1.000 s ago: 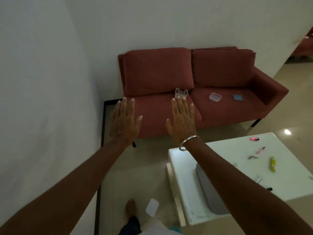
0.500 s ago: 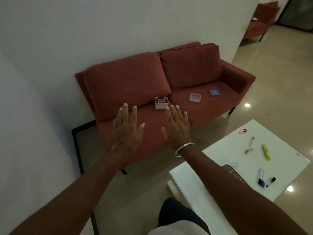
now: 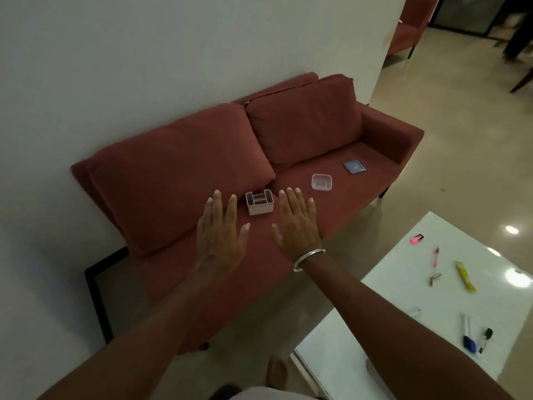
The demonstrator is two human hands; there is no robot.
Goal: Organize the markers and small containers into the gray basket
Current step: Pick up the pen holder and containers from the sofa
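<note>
My left hand (image 3: pixel 220 239) and my right hand (image 3: pixel 295 226) are stretched out flat in the air, fingers straight, holding nothing. Beyond them on the red sofa (image 3: pixel 383 134) stand a small pinkish divided container (image 3: pixel 259 202), a clear plastic box (image 3: pixel 321 182) and a blue lid (image 3: pixel 354 166). On the white table (image 3: pixel 504 246) at the right lie a pink highlighter (image 3: pixel 417 239), a pink pen (image 3: pixel 435 256), a yellow marker (image 3: pixel 465 276), a small cap (image 3: pixel 434 278), a blue-capped marker (image 3: pixel 468 333) and a black-capped marker (image 3: pixel 485 338). The gray basket is hidden from view.
A black metal frame (image 3: pixel 96 295) stands on the floor left of the sofa, against the white wall (image 3: pixel 144 67). My bare foot (image 3: pixel 277 373) shows near the table's corner. Tiled floor opens to the right, with another red seat (image 3: pixel 409 27) far back.
The view has swung right and tilted, so the sofa sits more central and more markers show. The gray basket has dropped out of sight behind my right arm. Both hands stay flat and empty.
</note>
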